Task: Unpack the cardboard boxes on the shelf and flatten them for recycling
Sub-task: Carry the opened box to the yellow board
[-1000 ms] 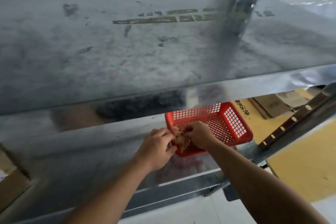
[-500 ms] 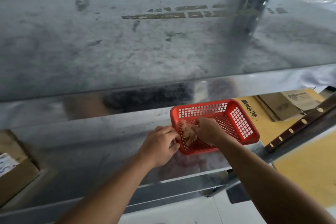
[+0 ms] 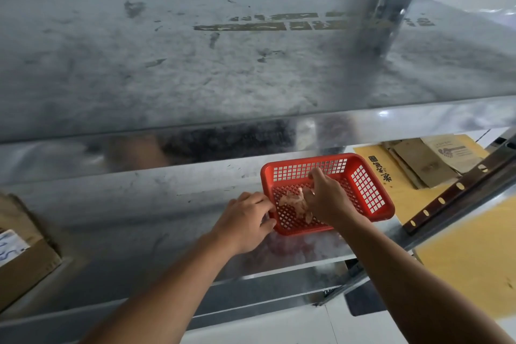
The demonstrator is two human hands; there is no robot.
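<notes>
Red plastic mesh makes up the basket (image 3: 363, 190) that sits on the bare metal shelf (image 3: 139, 204), towards its right end and close to the front edge. The left hand (image 3: 245, 220) grips the basket's near left corner, fingers curled over the rim and thumb against the outside. The right hand (image 3: 326, 198) reaches down inside the basket. Its fingers are bent round a pale crumpled wad (image 3: 290, 201) that lies on the mesh floor against the palm, and one fingertip rises as far as the back wall. What the wad is made of I cannot tell. Both bare forearms come in from the bottom of the view.

At the far left of the same shelf stands a brown cardboard box (image 3: 25, 260), cut off by the picture's edge, with a white label on its top. It is well apart from the basket.

Above hangs the upper shelf (image 3: 195, 64), grey, blurred and speckled with dark marks. A perforated steel post (image 3: 391, 8) rises at the upper right.

Beyond the right end of the shelf, lower down, lies a yellow sheet (image 3: 396, 193) with dark printed characters. A few flat brown cardboard pieces (image 3: 418, 162) are stacked on it, overlapping one another. A dark strip with pale round studs (image 3: 452, 193) crosses in front of the sheet at a slant.
</notes>
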